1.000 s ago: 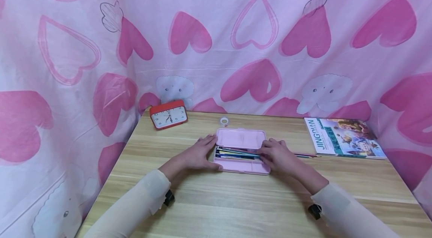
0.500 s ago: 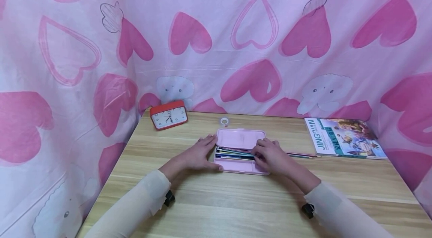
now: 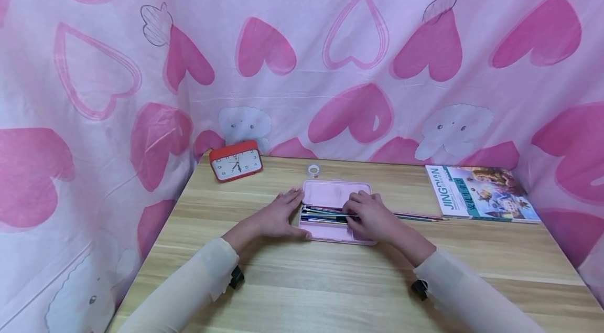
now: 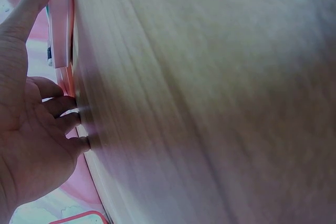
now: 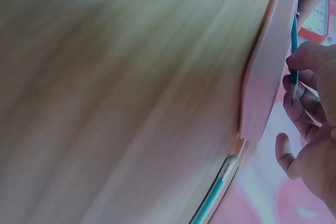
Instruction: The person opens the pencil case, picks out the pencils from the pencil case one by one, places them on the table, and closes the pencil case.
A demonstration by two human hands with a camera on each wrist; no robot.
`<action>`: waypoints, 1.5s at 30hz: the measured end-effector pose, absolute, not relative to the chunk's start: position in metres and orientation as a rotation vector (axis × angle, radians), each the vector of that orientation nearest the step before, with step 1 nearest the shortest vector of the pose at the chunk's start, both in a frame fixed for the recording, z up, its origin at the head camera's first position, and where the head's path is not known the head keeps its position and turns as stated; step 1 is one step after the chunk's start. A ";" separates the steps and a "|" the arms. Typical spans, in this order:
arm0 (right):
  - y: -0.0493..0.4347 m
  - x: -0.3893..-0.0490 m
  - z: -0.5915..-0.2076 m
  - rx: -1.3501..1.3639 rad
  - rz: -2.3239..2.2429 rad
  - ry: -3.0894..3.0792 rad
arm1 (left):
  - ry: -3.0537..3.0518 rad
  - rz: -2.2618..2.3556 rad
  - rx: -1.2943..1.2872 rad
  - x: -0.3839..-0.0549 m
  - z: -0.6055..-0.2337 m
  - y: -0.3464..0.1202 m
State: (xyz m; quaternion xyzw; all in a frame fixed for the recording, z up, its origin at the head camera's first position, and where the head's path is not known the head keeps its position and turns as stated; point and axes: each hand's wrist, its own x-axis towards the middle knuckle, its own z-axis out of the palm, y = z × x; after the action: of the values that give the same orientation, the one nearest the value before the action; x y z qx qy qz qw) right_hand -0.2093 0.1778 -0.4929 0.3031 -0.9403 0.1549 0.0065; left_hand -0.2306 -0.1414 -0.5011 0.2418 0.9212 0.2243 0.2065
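A pink pencil case (image 3: pixel 325 234) lies with its lid (image 3: pixel 336 194) raised back, holding several pencils (image 3: pixel 321 212) lengthwise. My right hand (image 3: pixel 373 216) is over its right half. In the right wrist view, the thumb and fingers pinch a teal pencil (image 5: pixel 294 38) with its sharpened tip showing below them. At the case's left end is my left hand (image 3: pixel 279 216), spread, with its thumb touching the front corner. In the left wrist view, the left fingers (image 4: pixel 60 106) touch the table beside the case.
More pencils (image 3: pixel 420 217) lie on the table right of the case, near a magazine (image 3: pixel 481 194). A red clock (image 3: pixel 236 161) stands at the back left. Behind the case sits a small roll of tape (image 3: pixel 313 169). A heart-patterned curtain (image 3: pixel 349 113) borders the table.
My right hand has moved left over the case, from its right end towards the middle, and more of the pencils lying to the right shows. My left hand stays put.
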 end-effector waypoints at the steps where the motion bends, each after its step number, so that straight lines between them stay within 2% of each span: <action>1: 0.175 -0.210 -0.492 0.953 0.473 -2.943 | 2.565 0.627 0.673 -0.231 -0.501 -0.142; 22: 0.133 -0.221 -0.487 1.023 0.279 -2.887 | 2.576 0.611 0.700 -0.230 -0.502 -0.142; 33: 0.140 -0.220 -0.481 0.962 0.352 -2.886 | 2.584 0.611 0.714 -0.232 -0.504 -0.143; 45: 0.171 -0.220 -0.469 0.924 0.487 -2.823 | 2.573 0.610 0.682 -0.233 -0.504 -0.142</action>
State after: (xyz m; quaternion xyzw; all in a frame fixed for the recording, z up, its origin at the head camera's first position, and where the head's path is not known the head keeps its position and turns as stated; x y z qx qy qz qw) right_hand -0.2198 0.1710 -0.4692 0.3064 -0.9358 0.1613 0.0659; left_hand -0.2328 -0.1425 -0.5042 0.2444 0.9224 0.2186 0.2042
